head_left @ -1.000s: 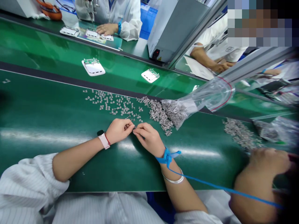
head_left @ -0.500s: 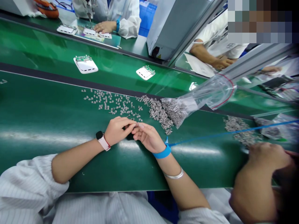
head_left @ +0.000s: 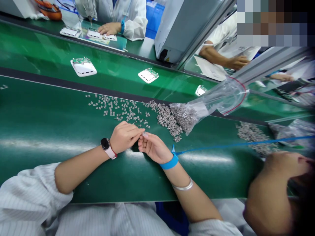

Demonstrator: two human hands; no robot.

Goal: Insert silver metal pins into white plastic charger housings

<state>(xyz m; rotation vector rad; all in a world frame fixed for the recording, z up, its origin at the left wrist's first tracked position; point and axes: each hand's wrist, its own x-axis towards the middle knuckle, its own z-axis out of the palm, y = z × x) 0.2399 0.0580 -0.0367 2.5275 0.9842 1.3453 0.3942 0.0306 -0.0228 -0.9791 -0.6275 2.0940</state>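
My left hand (head_left: 125, 137), with a watch on its wrist, is closed in a pinch, its fingertips meeting those of my right hand (head_left: 154, 147). The right hand's thumb and fingers are pressed together too, and a blue band circles that wrist. Whatever sits between the fingertips is too small and hidden to name. Just beyond my hands, small metal clip-like parts (head_left: 112, 106) lie scattered on the green table (head_left: 36, 131). To their right is a dense heap of the same parts (head_left: 167, 119), against a clear zip bag (head_left: 188, 116) that holds more.
White device housings with green circuit boards (head_left: 83, 67) lie on the green conveyor belt (head_left: 115, 67) behind a dark rail. At right, a co-worker's hand (head_left: 283, 164) is near another metal pile (head_left: 254, 136). A blue cord (head_left: 221, 145) runs rightward from my wrist. Other people work across the belt.
My hands stay together with slight finger movement, the right one tilting a little. The housings on the belt have shifted left. The co-worker's hand at right has moved slightly.
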